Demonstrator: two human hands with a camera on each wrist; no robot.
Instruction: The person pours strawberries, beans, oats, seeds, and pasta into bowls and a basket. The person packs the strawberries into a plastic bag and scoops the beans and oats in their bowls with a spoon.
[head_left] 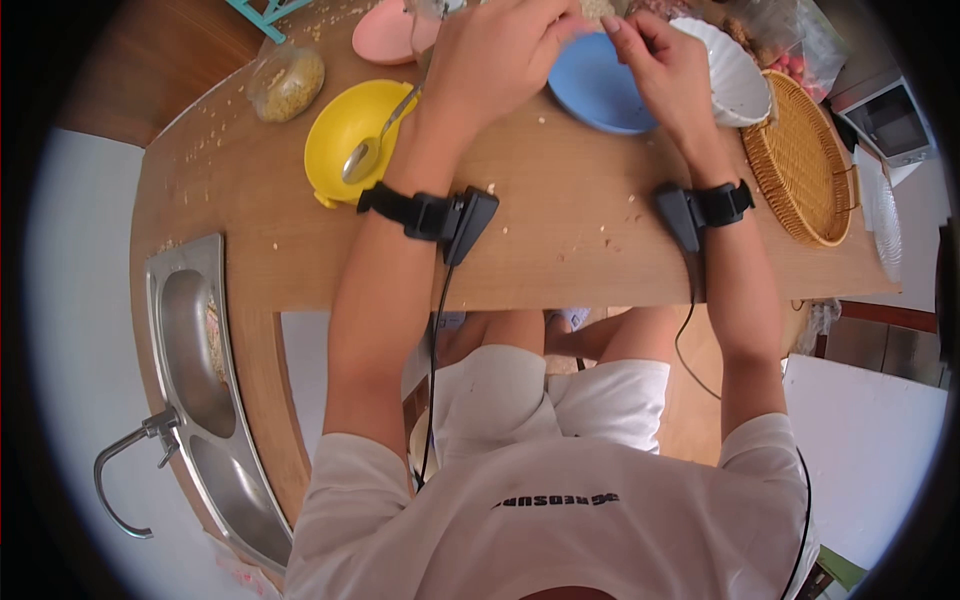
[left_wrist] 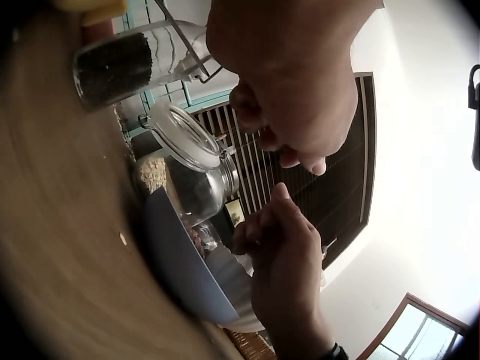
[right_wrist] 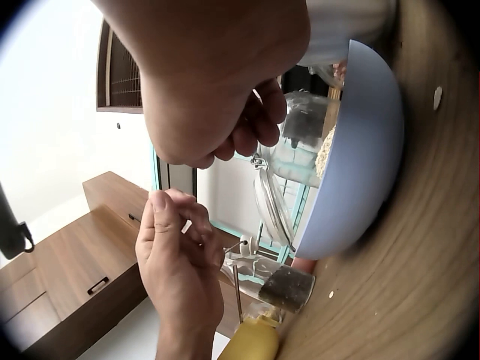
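Steel double sink [head_left: 187,345] with faucet [head_left: 160,425]; wicker tray [head_left: 803,165].

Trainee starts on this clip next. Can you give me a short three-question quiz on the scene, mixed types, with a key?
1. True or false: the spoon rests in the sink.

2. Which of these is nearest the right hand?
A. pink plate
B. blue bowl
C. faucet

3. Fill the gap: in the head view, the wicker tray lies to the ____ of the blue bowl.

Key:
1. False; it rests in the yellow bowl.
2. B
3. right
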